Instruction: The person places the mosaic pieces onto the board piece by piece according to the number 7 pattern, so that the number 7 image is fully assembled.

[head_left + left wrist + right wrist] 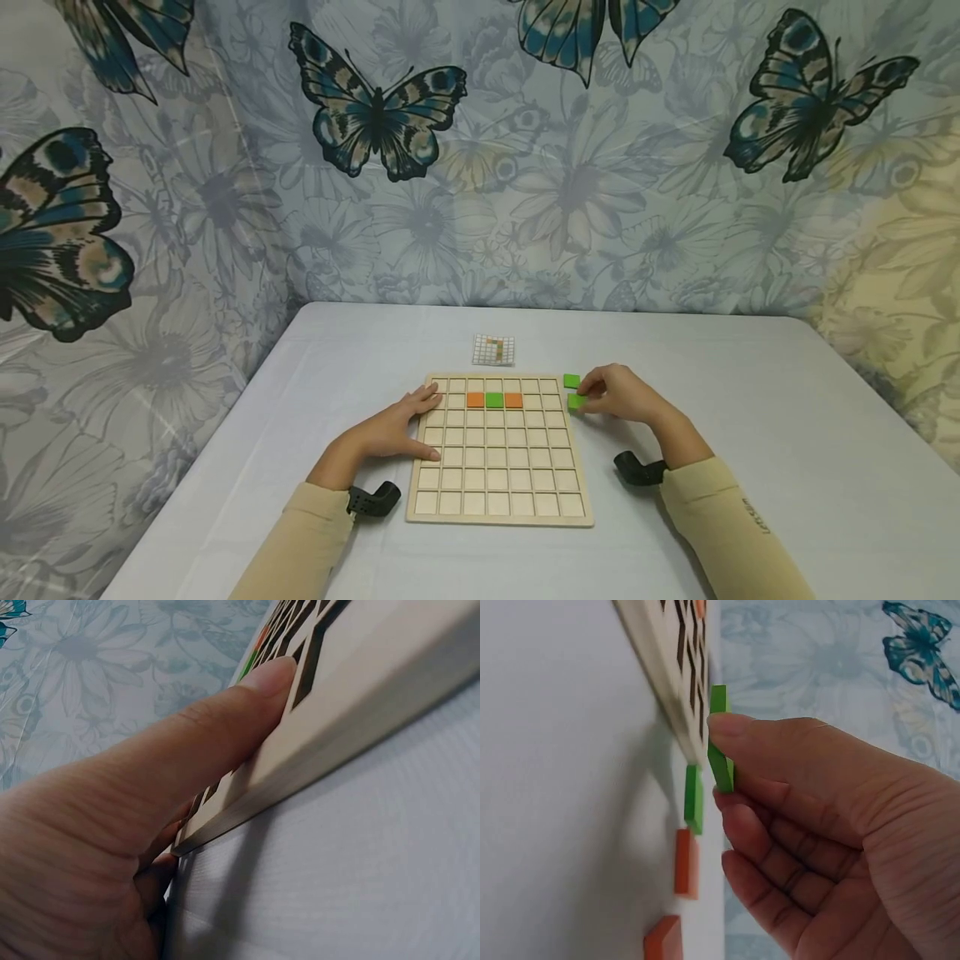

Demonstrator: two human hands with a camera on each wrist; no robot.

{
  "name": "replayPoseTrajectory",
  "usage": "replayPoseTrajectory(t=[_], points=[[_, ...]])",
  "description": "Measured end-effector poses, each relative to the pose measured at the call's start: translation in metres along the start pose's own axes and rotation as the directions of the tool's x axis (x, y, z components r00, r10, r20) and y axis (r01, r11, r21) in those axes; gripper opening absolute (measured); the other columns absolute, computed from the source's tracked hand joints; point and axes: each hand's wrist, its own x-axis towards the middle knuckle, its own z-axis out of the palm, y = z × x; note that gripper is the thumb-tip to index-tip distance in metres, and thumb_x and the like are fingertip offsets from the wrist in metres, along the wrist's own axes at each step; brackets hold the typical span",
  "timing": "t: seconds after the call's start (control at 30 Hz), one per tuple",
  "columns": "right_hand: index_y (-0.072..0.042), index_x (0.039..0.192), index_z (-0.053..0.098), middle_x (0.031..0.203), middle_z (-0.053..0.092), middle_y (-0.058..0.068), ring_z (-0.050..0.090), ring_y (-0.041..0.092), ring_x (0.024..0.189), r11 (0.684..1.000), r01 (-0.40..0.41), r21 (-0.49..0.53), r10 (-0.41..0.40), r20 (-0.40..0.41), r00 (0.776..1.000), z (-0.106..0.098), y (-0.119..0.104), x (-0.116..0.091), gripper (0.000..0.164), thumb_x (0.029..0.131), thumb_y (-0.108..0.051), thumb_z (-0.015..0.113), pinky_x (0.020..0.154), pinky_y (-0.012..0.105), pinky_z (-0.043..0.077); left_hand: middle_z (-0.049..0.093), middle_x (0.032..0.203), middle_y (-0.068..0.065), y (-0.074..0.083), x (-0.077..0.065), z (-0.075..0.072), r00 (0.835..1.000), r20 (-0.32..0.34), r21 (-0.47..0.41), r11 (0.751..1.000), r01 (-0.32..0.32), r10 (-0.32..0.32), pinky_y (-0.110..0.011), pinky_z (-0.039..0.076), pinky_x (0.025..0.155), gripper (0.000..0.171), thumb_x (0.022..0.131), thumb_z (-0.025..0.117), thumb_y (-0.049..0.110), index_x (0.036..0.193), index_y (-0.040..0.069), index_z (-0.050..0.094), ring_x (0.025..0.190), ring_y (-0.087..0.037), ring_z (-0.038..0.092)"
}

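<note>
A wooden grid board (495, 519) lies on the white table, with an orange tile (476, 400), a green tile (494, 400) and a second orange tile (513, 400) side by side in one row near its far edge. My left hand (386, 427) rests on the board's left edge, fingers spread and the thumb (240, 701) lying over the rim. Beside the right edge, my right hand (628, 394) pinches a green square tile (721, 771) between thumb and fingers, above the table. Another green tile (572, 381) lies by the board's far right corner.
A small card (493, 350) with a printed grid and coloured squares lies beyond the board. In the right wrist view, two orange tiles (685, 864) lie on the table past the green one; the right hand hides them in the head view. A patterned cloth wall (480, 242) stands behind the table.
</note>
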Motion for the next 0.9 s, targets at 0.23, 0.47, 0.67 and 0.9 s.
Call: replayPoseTrajectory(t=[0.23,0.47,0.67,0.9], points=[[0.001,0.089,0.068,0.086,0.068,0.009,0.059,0.012,0.076,0.999,0.052,0.005,-0.053,0.018,0.998,-0.001,-0.015,0.0,0.019,0.075,-0.009,0.076,0.065,0.025,0.051,0.011,0.158,0.0,-0.001,0.0,0.001,1.0,-0.005,-0.004,1.0,-0.002,0.002,-0.056,0.012,0.115,0.097,0.068,0.08,0.043,0.147,0.015,0.031,0.144,-0.037,0.002],[0.001,0.091,0.068,0.091,0.068,0.01,0.061,0.017,0.082,0.995,0.103,0.016,-0.104,0.043,0.994,0.003,-0.028,0.001,0.019,0.076,-0.009,0.075,0.072,0.027,0.052,0.011,0.158,-0.001,-0.001,0.0,0.0,1.0,-0.004,0.005,1.0,-0.01,0.01,-0.056,0.012,0.115,0.097,0.068,0.08,0.043,0.147,0.014,0.031,0.144,-0.037,0.002],[0.0,0.091,0.068,0.09,0.068,0.009,0.062,0.017,0.083,0.992,0.125,0.024,-0.127,0.074,0.989,0.011,-0.037,0.01,0.019,0.076,-0.01,0.075,0.073,0.028,0.053,0.011,0.158,-0.001,0.0,0.0,0.0,1.0,-0.005,0.006,1.0,-0.014,0.014,-0.056,0.012,0.115,0.097,0.068,0.08,0.042,0.147,0.013,0.031,0.144,-0.037,0.002],[0.0,0.09,0.068,0.088,0.068,0.008,0.06,0.012,0.078,0.988,0.148,0.043,-0.152,0.1,0.983,0.023,-0.047,0.019,0.019,0.076,-0.01,0.076,0.069,0.024,0.051,0.011,0.158,-0.002,0.0,-0.001,0.0,1.0,0.002,0.002,1.0,-0.013,0.013,-0.056,0.011,0.115,0.097,0.069,0.08,0.042,0.147,0.013,0.03,0.144,-0.038,0.002]])
